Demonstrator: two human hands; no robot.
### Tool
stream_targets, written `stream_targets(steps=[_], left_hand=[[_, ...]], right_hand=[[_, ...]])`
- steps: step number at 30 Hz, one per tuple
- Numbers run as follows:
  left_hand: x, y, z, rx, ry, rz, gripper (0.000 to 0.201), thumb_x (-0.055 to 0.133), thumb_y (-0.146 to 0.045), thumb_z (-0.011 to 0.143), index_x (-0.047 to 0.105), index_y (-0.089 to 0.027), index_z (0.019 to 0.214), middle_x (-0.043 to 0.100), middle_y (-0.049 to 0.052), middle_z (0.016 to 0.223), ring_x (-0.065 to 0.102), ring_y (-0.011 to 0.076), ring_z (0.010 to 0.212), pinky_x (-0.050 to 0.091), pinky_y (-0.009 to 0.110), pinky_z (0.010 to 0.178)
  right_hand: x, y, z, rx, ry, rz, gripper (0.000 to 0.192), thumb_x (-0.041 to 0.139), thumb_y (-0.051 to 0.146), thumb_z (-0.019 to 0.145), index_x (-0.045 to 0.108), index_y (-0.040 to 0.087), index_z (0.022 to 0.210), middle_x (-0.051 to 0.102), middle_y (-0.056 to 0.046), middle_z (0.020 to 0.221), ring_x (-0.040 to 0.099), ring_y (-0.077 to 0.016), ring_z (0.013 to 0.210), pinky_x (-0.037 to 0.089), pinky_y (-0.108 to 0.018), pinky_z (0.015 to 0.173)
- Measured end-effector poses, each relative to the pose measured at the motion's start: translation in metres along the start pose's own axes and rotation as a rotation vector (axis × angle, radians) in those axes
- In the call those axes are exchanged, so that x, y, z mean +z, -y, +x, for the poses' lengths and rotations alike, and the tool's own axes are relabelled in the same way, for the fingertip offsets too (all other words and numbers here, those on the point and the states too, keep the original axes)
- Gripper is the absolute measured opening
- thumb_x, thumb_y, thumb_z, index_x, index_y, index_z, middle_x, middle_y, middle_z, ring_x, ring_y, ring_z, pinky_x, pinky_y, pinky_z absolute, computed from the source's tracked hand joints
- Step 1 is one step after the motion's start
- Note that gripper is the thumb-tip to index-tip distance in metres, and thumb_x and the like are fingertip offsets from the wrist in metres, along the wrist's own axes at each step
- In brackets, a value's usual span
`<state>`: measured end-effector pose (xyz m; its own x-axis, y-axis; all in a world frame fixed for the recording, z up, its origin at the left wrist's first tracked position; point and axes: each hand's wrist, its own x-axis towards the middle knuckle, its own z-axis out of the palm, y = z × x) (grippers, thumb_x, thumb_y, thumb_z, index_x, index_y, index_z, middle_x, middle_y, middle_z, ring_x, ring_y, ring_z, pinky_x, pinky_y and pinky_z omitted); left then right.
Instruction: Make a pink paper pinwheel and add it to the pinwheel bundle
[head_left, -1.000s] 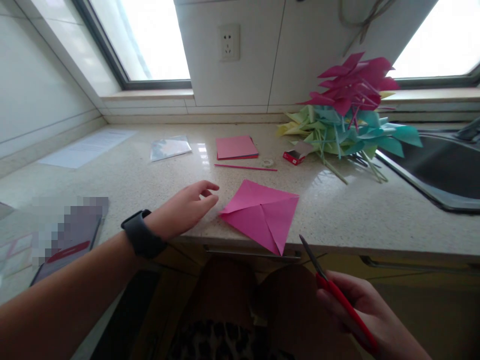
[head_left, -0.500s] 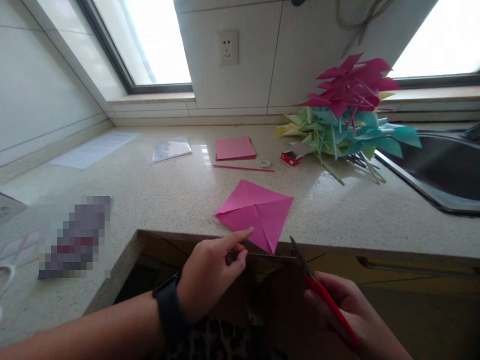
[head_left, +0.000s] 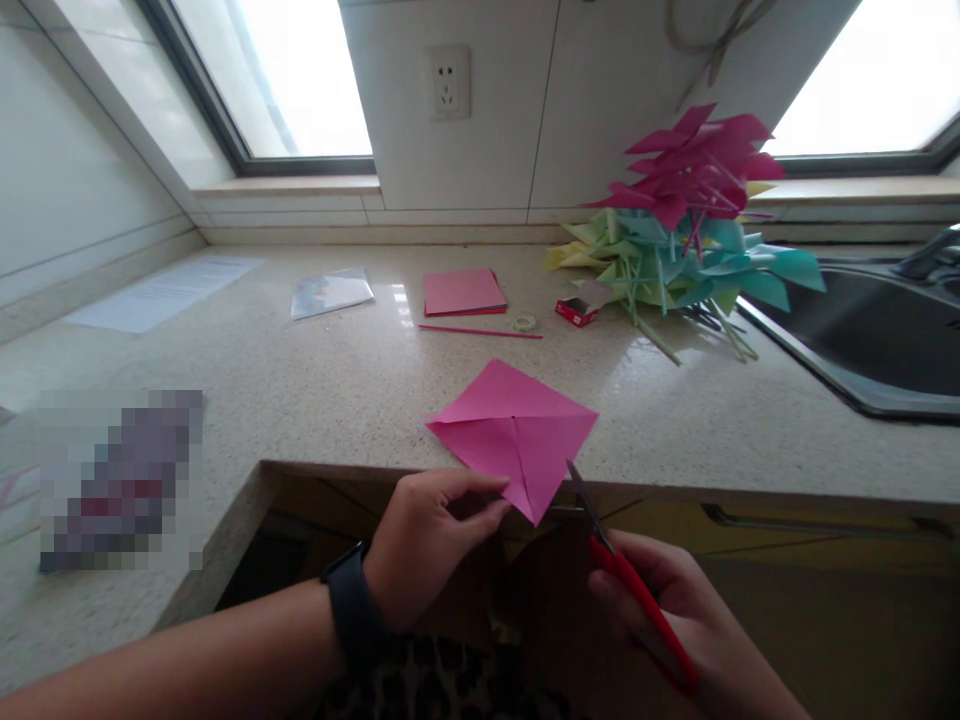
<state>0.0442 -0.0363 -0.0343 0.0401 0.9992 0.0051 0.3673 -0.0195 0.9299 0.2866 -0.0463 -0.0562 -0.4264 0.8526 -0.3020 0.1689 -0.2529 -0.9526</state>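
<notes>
Left hand (head_left: 427, 540) pinching pink paper (head_left: 514, 435) near corner at counter edge (head_left: 750, 490); right hand (head_left: 667, 610) closed around red scissors (head_left: 622, 570), blades barely parted beside same corner. Keep paper taut, cut along crease.

A square sheet of bright pink paper (head_left: 514, 435), creased along its diagonals, lies flat on the speckled stone counter (head_left: 360, 385), turned like a diamond. Its near corner juts past the counter's front edge. A pair of red-handled scissors with grey metal blades (head_left: 600, 535) points up at that corner, blade tips just beside the paper's lower right edge.
</notes>
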Motion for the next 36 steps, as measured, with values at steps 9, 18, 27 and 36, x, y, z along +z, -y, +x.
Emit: stream_targets(steps=[9,18,27,36], left_hand=[[-0.009,-0.007,-0.003,-0.175,0.036,-0.309,0.023,0.078,-0.032,0.078,0.078,-0.017,0.095,0.077,0.006,0.081,0.068,0.0144,0.064,0.058,0.026,0.062],[-0.011,-0.005,-0.009,-0.102,0.049,-0.283,0.015,0.078,-0.026,0.077,0.077,-0.018,0.090,0.077,0.004,0.085,0.069,0.0151,0.069,0.057,0.027,0.068],[-0.012,-0.008,-0.008,-0.059,0.056,-0.166,0.011,0.075,-0.028,0.080,0.078,-0.020,0.088,0.077,0.003,0.082,0.070,0.0159,0.075,0.056,0.027,0.074],[-0.011,-0.005,-0.008,-0.064,0.076,-0.182,0.011,0.076,-0.027,0.081,0.078,-0.020,0.089,0.077,0.003,0.088,0.071,0.0164,0.081,0.055,0.026,0.077]], right_hand=[[0.026,0.043,0.005,-0.178,-0.300,0.012,0.031,0.075,0.048,0.079,0.063,0.020,0.071,0.063,-0.001,0.064,0.051,-0.0121,0.055,0.042,-0.024,0.052],[0.048,0.045,0.025,-0.198,-0.287,0.093,0.029,0.082,0.044,0.074,0.066,0.021,0.079,0.072,-0.003,0.079,0.063,-0.0156,0.067,0.051,-0.026,0.059],[0.052,0.042,0.028,-0.222,-0.293,0.214,0.030,0.085,0.043,0.072,0.069,0.020,0.082,0.074,-0.003,0.082,0.066,-0.0170,0.071,0.054,-0.028,0.065],[0.054,0.034,0.034,-0.227,-0.349,0.251,0.028,0.087,0.035,0.070,0.068,0.020,0.082,0.073,-0.002,0.085,0.065,-0.0165,0.075,0.052,-0.027,0.067]])
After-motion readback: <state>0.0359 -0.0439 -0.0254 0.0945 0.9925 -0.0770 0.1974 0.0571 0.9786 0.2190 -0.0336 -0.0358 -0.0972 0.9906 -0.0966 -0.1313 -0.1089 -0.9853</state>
